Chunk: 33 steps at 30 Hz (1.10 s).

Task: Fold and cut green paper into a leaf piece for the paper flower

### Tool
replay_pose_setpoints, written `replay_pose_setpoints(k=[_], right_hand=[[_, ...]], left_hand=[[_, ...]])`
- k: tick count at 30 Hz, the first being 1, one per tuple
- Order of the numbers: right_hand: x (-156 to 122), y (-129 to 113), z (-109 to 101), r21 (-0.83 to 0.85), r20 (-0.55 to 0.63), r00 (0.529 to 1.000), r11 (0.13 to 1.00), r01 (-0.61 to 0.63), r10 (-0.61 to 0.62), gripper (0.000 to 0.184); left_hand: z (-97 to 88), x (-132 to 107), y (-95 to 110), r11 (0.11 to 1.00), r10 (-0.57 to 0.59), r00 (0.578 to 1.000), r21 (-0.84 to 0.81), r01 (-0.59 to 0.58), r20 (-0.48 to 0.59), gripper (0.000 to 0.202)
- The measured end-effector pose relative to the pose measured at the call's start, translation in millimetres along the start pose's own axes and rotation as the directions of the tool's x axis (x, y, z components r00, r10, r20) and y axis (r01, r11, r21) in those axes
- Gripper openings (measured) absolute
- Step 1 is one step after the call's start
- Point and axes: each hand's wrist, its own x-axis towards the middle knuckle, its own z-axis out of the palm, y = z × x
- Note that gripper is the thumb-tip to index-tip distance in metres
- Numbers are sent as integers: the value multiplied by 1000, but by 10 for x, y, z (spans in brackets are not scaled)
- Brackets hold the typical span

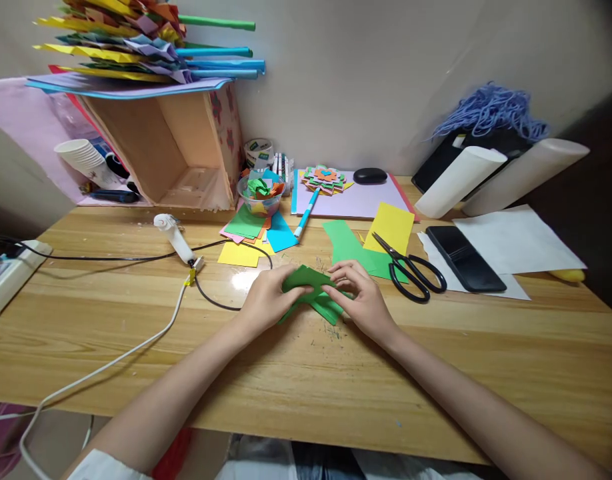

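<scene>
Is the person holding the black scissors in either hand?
No: the black scissors lie on the table, apart from the right hand, which pinches the folded green paper together with the left hand.

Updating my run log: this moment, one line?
left hand, right hand: pinching folded green paper | over: wooden table | near: black scissors

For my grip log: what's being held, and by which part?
A folded green paper: the left hand pinches its left end, the right hand its right end.
</scene>
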Motion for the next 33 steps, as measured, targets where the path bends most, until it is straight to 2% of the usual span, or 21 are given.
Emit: replay_pose_setpoints(k=[3, 6, 8, 10, 11, 13, 15, 17, 18, 19, 20, 22, 24, 25, 27, 30, 33], right_hand=[[-11, 13, -12, 21, 32, 999, 1000, 20, -20, 8], [-6, 9, -2, 1, 49, 997, 998, 60, -60, 5], [15, 6, -44, -26, 68, 994, 996, 91, -89, 6], [44, 10, -150, -48, 153, 982, 991, 122, -113, 16], [59, 15, -220, -56, 231, 964, 988, 144, -127, 24], [80, 30, -362, -107, 430, 893, 975, 195, -132, 39], [88, 51, -456, -160, 516, 842, 948, 275, -157, 42], [84, 75, -474, -173, 540, 816, 922, 346, -205, 36], [80, 86, -459, -168, 542, 809, 913, 372, -230, 32], [75, 97, -434, -164, 534, 806, 905, 394, -254, 27], [72, 107, -406, -163, 525, 805, 896, 413, -276, 23], [67, 128, -357, -168, 507, 802, 877, 450, -315, 17], [67, 148, -335, -179, 503, 796, 860, 478, -337, 14], [67, 158, -334, -184, 505, 793, 856, 484, -340, 12], [66, 175, -343, -185, 504, 794, 855, 484, -340, 9], [55, 193, -373, -168, 479, 813, 874, 455, -331, 9], [40, 200, -431, -175, 381, 884, 918, 356, -270, 10]], left_hand=[[-22, 17, 20, 999, -32, 999, 2, 32, -28, 22], [-17, 28, -14, 1000, -10, 1000, -7, 10, 2, 26], [-3, 32, -57, 1000, 0, 1000, 10, 0, -15, 25], [9, 39, -106, 999, -19, 997, 41, 22, -73, 24], [12, 43, -127, 998, -28, 995, 58, 34, -100, 26], [12, 48, -150, 995, -28, 992, 87, 39, -122, 37], [9, 44, -133, 990, 40, 988, 142, -19, -150, 57], [13, 21, -73, 957, 170, 964, 266, -112, -205, 72], [20, 1, -33, 922, 249, 942, 353, -159, -226, 72], [31, -22, 8, 877, 324, 920, 435, -205, -219, 63], [47, -49, 47, 824, 397, 903, 498, -272, -164, 49], [89, -101, 103, 717, 488, 870, 535, -447, 72, 26], [139, -139, 124, 656, 456, 836, 519, -548, 305, 18], [163, -148, 124, 651, 407, 837, 525, -547, 366, 16], [200, -145, 110, 678, 318, 862, 541, -498, 395, 14], [213, -109, 83, 733, 273, 885, 513, -446, 378, 18], [202, -81, 70, 704, 304, 866, 519, -485, 397, 22]])
